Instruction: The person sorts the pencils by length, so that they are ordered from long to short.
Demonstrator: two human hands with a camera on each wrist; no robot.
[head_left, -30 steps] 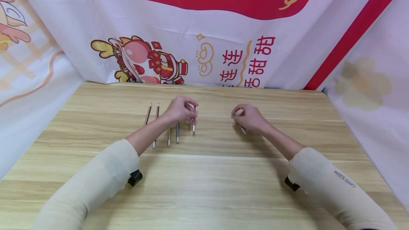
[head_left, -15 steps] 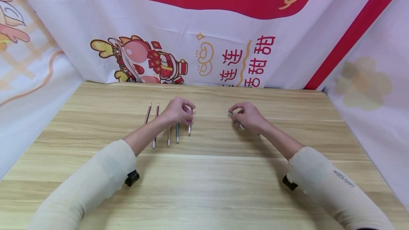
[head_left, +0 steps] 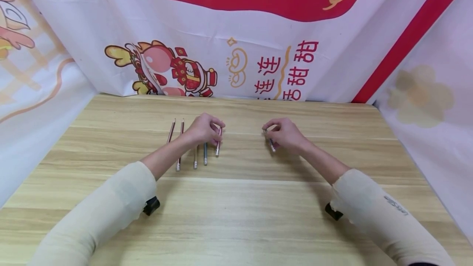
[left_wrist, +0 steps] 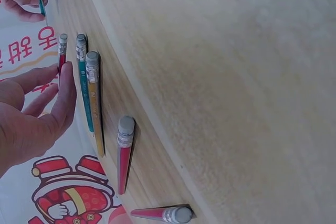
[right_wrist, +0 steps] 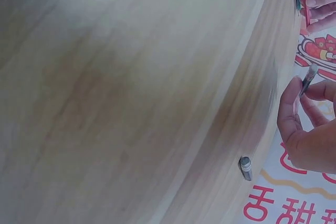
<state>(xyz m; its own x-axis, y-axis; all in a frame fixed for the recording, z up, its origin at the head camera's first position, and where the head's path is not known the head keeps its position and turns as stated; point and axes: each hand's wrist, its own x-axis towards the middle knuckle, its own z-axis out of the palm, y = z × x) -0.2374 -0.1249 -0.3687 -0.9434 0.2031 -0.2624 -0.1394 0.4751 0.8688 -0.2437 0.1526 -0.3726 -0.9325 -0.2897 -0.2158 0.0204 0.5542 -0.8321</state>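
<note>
My left hand (head_left: pixel 205 129) pinches a red pencil (head_left: pixel 217 147) between thumb and fingers, its eraser end toward me. Just left of it lie a teal pencil (left_wrist: pixel 83 77) and a yellow pencil (left_wrist: pixel 95 95) side by side. Two red pencils (left_wrist: pixel 124 153) (head_left: pixel 171 132) rest farther left, partly behind my left forearm in the head view. My right hand (head_left: pixel 287 135) pinches a dark green pencil (head_left: pixel 272 146), tilted, with its silver-banded eraser end (right_wrist: pixel 309 77) showing. Near that hand another pencil (right_wrist: pixel 246 168) lies on the table; the head view hides it.
The wooden table (head_left: pixel 236 216) reaches back to a white and red printed cloth (head_left: pixel 207 24). More cloth hangs at the left and right sides. Dark wrist cameras (head_left: pixel 151 206) show below the sleeves.
My left hand has drawn slightly left with the red pencil, closer to the teal one. The right hand has shifted slightly left, and its pencil has swung more upright in the head view.
</note>
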